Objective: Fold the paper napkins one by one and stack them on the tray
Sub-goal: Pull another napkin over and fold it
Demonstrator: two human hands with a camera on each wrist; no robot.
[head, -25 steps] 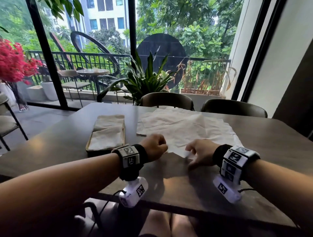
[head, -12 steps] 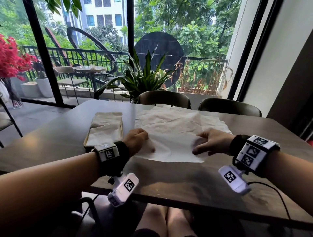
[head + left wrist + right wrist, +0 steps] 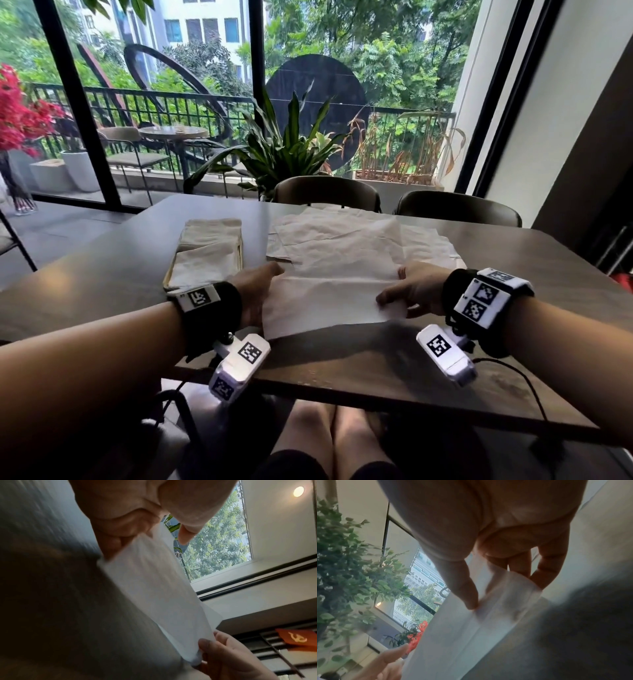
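Both hands are pinching the napkin [image 3: 329, 294], left hand [image 3: 255, 294] at 9 o'clock, right hand [image 3: 412, 296] at 3, its long axis running between them, and the tray [image 3: 239, 255] looks closer to the left, around 11.

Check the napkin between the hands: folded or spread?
Partly folded: the napkin shows a doubled near edge, held by left hand and right hand.
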